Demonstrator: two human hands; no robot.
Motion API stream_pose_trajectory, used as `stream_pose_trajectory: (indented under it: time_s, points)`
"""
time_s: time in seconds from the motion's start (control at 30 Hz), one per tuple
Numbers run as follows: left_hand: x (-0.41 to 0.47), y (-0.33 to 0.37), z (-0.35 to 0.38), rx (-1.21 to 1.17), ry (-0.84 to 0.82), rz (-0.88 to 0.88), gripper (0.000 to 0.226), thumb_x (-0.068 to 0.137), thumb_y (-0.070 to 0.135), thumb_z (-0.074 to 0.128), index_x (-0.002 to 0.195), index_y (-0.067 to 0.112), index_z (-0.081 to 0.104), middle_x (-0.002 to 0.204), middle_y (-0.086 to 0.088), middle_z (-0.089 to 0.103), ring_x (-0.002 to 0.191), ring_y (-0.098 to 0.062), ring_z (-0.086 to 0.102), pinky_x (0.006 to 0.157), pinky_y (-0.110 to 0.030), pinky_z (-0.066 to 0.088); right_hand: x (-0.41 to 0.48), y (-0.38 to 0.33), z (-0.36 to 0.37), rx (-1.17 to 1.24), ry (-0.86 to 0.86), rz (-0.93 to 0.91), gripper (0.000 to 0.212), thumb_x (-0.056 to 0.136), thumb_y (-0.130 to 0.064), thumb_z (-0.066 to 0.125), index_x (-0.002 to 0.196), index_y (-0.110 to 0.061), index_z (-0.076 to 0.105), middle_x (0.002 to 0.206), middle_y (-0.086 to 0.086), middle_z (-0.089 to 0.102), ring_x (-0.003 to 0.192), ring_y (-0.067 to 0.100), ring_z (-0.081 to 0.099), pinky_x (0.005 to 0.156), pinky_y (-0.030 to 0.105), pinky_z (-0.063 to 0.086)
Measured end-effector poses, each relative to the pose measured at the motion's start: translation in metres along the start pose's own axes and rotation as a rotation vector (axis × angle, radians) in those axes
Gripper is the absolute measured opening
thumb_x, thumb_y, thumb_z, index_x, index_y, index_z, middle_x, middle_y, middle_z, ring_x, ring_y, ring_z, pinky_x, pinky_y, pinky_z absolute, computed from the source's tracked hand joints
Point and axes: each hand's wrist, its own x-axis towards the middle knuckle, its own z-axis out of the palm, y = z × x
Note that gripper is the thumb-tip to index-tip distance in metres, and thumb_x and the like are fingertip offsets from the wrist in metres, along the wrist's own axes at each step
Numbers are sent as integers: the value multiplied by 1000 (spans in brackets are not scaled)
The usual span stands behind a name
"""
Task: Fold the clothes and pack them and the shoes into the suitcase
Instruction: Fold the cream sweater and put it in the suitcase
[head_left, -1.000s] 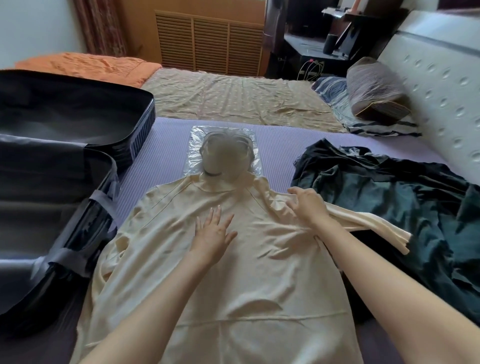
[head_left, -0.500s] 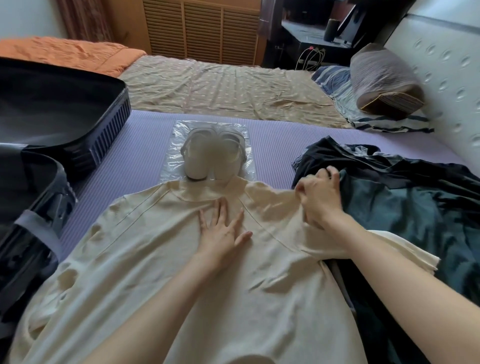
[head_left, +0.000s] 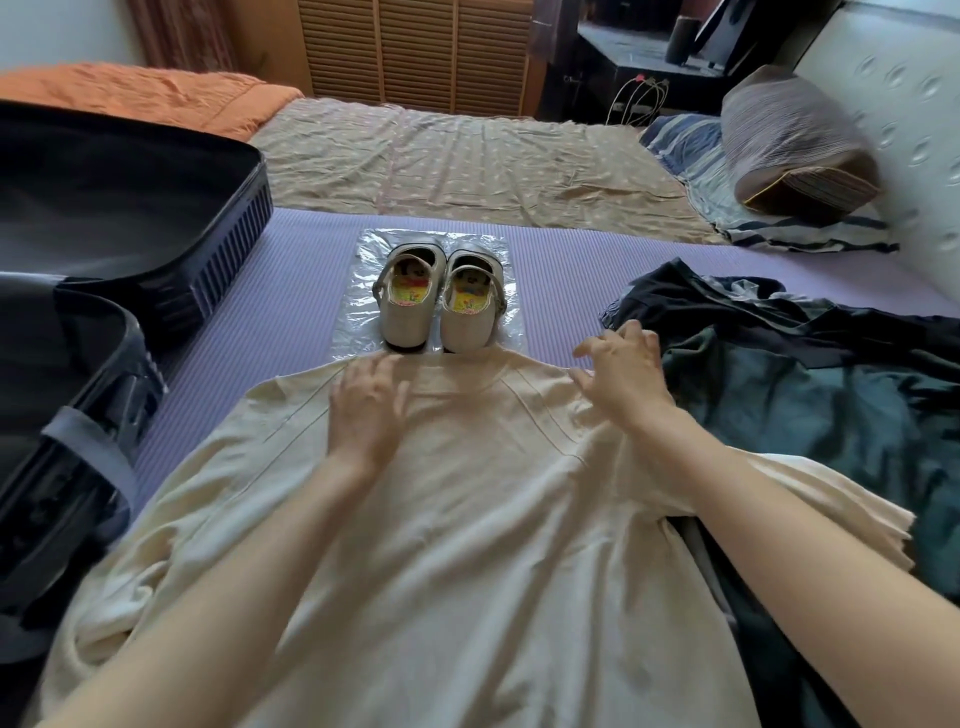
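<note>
Both hands are over the cream shirt (head_left: 467, 519), which lies spread flat, collar away from the person.

Left hand (head_left: 366, 402): palm down on the shirt just short of the collar, fingers straight and together, gripping nothing.

Right hand (head_left: 621, 374): at the shirt's right shoulder, fingers spread and only slightly bent, nothing held. Motion blur hides whether the fingertips touch the cloth.

Just beyond the fingertips of the left hand, and between the two hands, stands a pair of pale shoes (head_left: 441, 296) – side by side, toes toward the person, toe ends touching or nearly touching the collar. They rest on a clear plastic sheet (head_left: 358, 291).

Immediately right of the right hand is a heap of dark clothes (head_left: 805, 405), unfolded; the shirt's right sleeve lies over its near edge.

Well to the left of the left hand lies the suitcase (head_left: 130, 208) – open, black, both halves showing, nothing visibly packed inside.

Shirt, plastic sheet and dark clothes all lie on a purple ribbed mat (head_left: 291, 291). Far beyond the right hand, a striped pillow (head_left: 789, 140) rests against the headboard.
</note>
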Motion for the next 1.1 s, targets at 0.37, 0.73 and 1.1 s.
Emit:
stream_pose_trajectory:
  time_s: [0.37, 0.73, 1.1]
  points:
    - [55, -63, -18, 88, -106, -213, 23, 91, 26, 60, 110, 14, 65, 108, -12, 65, 111, -32, 50, 93, -38, 35, 33, -47, 43, 111, -70, 141, 29, 90, -40, 58, 109, -19, 65, 121, 6, 56, 122, 28, 34, 103, 37, 22]
    - [72, -76, -25, 61, 135, -99, 17, 94, 17, 53, 100, 3, 62, 105, -19, 52, 93, -37, 54, 78, -42, 40, 42, -52, 52, 196, 300, 215, 14, 90, -31, 60, 94, -20, 68, 91, 8, 69, 103, 26, 49, 95, 34, 25]
    - [42, -75, -30, 58, 109, -121, 31, 91, 14, 56, 122, 8, 56, 128, -16, 48, 118, -34, 44, 99, -43, 33, -17, -78, 58, 278, 227, 89, 41, 88, -22, 58, 128, -11, 54, 108, 13, 64, 108, 30, 53, 98, 36, 27]
